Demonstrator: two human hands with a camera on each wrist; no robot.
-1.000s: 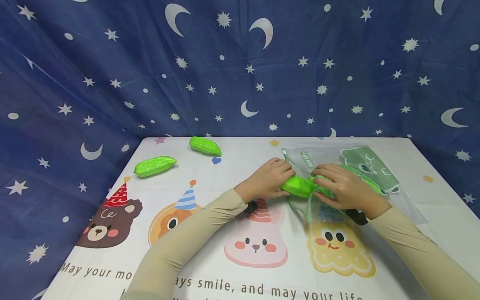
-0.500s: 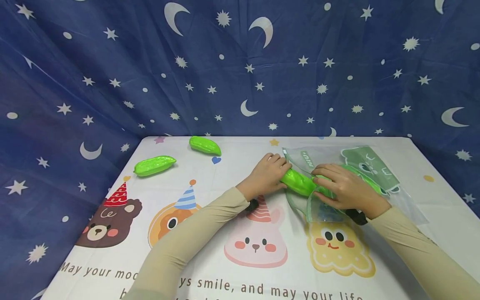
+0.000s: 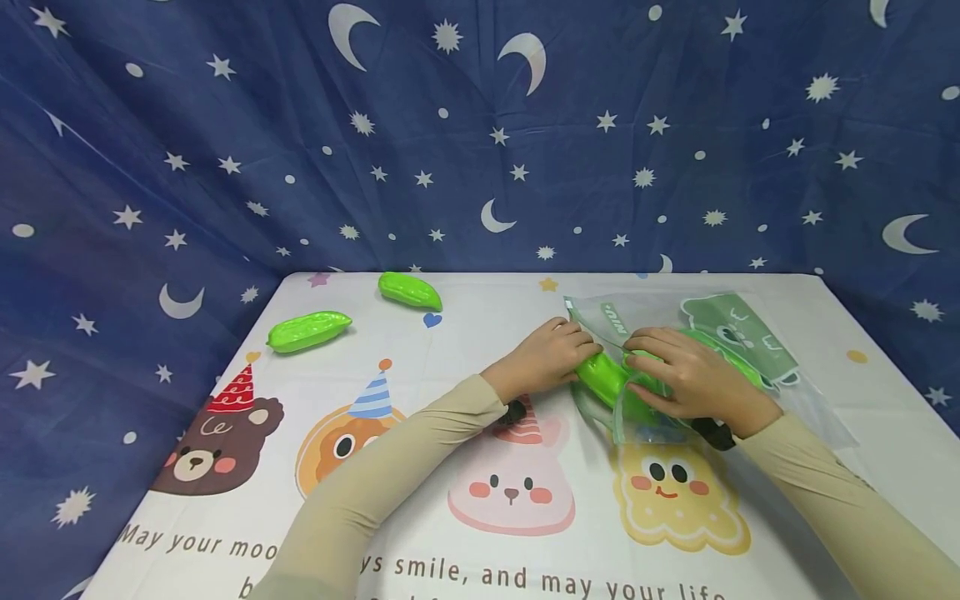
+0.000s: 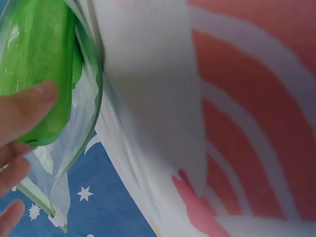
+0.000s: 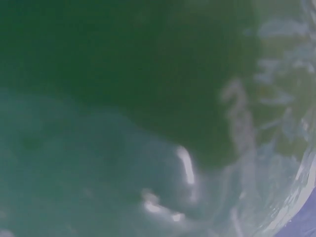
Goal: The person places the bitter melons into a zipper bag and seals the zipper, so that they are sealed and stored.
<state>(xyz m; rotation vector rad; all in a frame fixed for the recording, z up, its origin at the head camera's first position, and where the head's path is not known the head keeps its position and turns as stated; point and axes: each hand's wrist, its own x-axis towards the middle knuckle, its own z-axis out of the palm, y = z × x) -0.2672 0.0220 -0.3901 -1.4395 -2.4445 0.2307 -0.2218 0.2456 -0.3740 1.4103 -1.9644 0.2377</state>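
My left hand (image 3: 551, 354) grips the near end of a bright green, cucumber-shaped vegetable (image 3: 600, 379), slanted into the mouth of a clear zip bag (image 3: 637, 308) with green edging. In the left wrist view, the thumb (image 4: 32, 103) lies along the vegetable (image 4: 37, 49), and the bag's edge (image 4: 98, 103) runs beside it. My right hand (image 3: 690, 375) holds the bag's mouth, thumb below and fingers above. More green shows inside the bag (image 3: 742, 367), partly hidden by that hand. The right wrist view is filled by blurred green plastic (image 5: 98, 163).
Two similar green vegetables lie on the left of the table: one (image 3: 309, 332) near the left edge, another (image 3: 410, 291) at the back. A white cloth (image 3: 420, 508) with cartoon prints covers the table. A blue curtain (image 3: 450, 200) with stars and moons hangs behind.
My left hand has come forward and right, and the vegetable has tilted and slid deeper into the bag's mouth. The right hand has stayed in place.
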